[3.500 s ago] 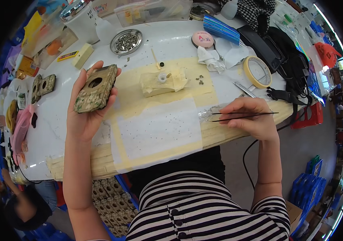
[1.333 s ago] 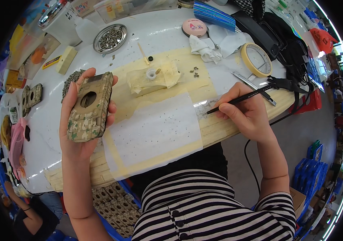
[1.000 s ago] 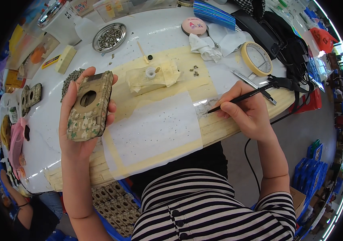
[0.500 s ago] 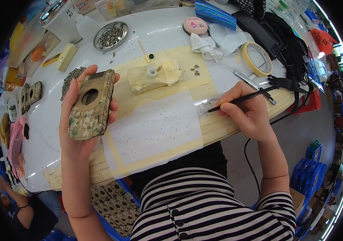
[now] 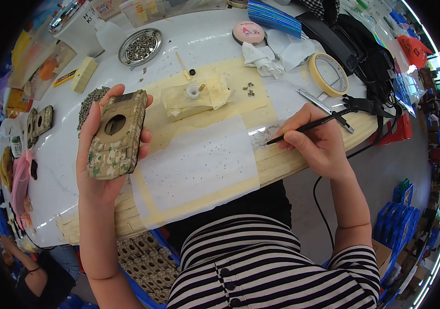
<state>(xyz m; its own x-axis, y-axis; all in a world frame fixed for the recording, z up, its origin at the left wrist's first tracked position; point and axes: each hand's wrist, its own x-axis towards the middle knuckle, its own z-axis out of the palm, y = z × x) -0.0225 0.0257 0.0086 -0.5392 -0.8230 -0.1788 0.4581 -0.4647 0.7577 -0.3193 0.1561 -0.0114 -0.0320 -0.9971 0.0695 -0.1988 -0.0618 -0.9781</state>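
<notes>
My left hand (image 5: 90, 149) is closed around a camouflage-patterned case (image 5: 122, 141) with a round hole in its upper half, held up above the table's left side. Between the fingers of my right hand (image 5: 315, 141) is a thin black pen-like tool (image 5: 312, 125). Its tip points down at a small clear patch (image 5: 263, 135) strewn with tiny bits; whether it touches cannot be made out. Between the hands lies a white paper sheet (image 5: 194, 170) dotted with tiny specks. Behind it, a taped block (image 5: 178, 100) bears a small white cup (image 5: 193, 92).
A metal dish (image 5: 140, 47) of small metal parts stands at the back; a heap of similar parts (image 5: 90, 103) lies behind my left hand. At right are a tape roll (image 5: 328, 74), calipers (image 5: 318, 100) and a black bag (image 5: 369, 56). Below the table, a blue crate holds several camouflage cases (image 5: 147, 265).
Both hands hold almost the same positions, with the case and the tool still in them. The view has shifted very slightly. At the lower left, another person's arm has moved a little.
</notes>
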